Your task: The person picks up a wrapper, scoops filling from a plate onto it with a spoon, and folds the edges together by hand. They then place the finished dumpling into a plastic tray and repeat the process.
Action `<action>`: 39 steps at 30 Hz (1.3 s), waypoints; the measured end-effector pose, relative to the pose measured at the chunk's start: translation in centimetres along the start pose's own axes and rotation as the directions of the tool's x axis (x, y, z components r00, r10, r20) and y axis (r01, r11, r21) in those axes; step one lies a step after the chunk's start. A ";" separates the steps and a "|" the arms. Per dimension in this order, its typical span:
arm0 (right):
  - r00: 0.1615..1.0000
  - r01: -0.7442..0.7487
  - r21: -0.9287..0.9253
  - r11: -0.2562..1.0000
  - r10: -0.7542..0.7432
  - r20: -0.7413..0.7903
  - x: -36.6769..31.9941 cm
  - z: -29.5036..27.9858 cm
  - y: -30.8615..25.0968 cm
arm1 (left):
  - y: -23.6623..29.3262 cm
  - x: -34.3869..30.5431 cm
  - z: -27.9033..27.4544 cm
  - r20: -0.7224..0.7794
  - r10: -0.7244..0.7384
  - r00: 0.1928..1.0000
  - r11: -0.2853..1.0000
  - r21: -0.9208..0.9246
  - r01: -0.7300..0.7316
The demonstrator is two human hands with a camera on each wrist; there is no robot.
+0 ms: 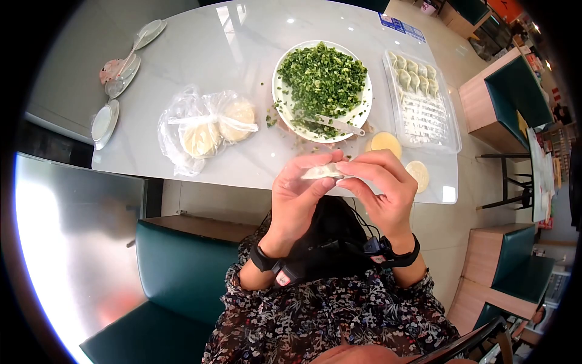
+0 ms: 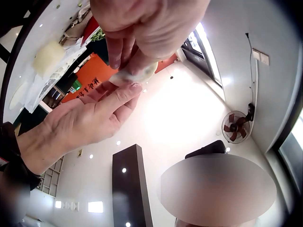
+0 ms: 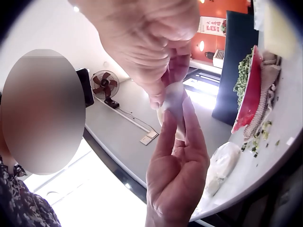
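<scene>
A pale folded dumpling (image 1: 322, 171) is held up between both hands just off the table's near edge. The left hand (image 1: 295, 193) grips its left end with the thumb in front. At the other end the right hand (image 1: 383, 185) pinches the dough edge between thumb and fingers. In the left wrist view the dumpling (image 2: 135, 77) lies between the fingertips of both hands, and the right wrist view shows its pale side (image 3: 173, 101). Beyond the hands stands a plate of chopped greens (image 1: 321, 79) with a flat spatula (image 1: 342, 125) on it.
Round wrappers (image 1: 386, 144) lie near the right edge, with a single wrapper (image 1: 418, 176) beside them. Farther right is a clear tray (image 1: 451, 124) with rows of dumplings (image 1: 414, 82). Bagged dough rounds (image 1: 201, 141) lie left of the plate. Small dishes (image 1: 105, 124) line the left edge.
</scene>
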State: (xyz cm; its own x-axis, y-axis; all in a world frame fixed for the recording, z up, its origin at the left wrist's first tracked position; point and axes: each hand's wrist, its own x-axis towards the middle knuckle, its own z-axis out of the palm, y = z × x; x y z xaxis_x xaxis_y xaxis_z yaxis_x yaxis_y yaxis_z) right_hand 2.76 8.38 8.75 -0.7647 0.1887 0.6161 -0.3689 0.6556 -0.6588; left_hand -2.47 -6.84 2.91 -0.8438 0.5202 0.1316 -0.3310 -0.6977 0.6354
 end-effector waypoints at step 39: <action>0.980 -0.175 0.109 0.978 0.163 0.115 0.9 -1.9 0.2 | 3.7 2.7 1.1 0.232 -0.323 0.917 0.744 0.662 0.094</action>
State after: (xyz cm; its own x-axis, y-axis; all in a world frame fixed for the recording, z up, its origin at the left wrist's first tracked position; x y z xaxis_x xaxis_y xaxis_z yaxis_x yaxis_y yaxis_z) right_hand 2.99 10.13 10.00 -0.8703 0.2075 0.4467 -0.2845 0.5285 -0.7998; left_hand -5.54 -7.46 6.44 -0.5689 0.8172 0.0921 -0.0462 -0.1437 0.9885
